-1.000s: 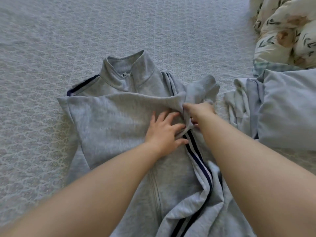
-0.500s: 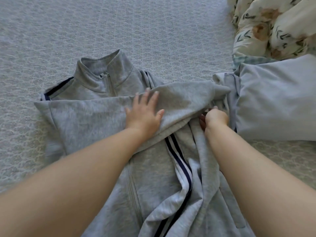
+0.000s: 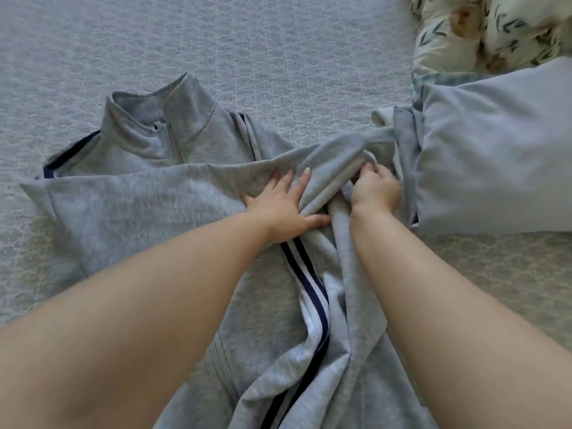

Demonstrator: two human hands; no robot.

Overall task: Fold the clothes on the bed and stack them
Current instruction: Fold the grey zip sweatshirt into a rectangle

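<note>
Blue folded garment [image 3: 495,156] beside jacket [image 3: 139,212]

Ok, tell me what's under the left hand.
The left hand presses flat on a sleeve folded across the grey jacket. A striped band emerges below it; anything deeper is covered.

Grey jacket [image 3: 130,212] – navy-white stripes; pale-blue garment [image 3: 495,150]; floral cream quilt [image 3: 483,29].
</note>
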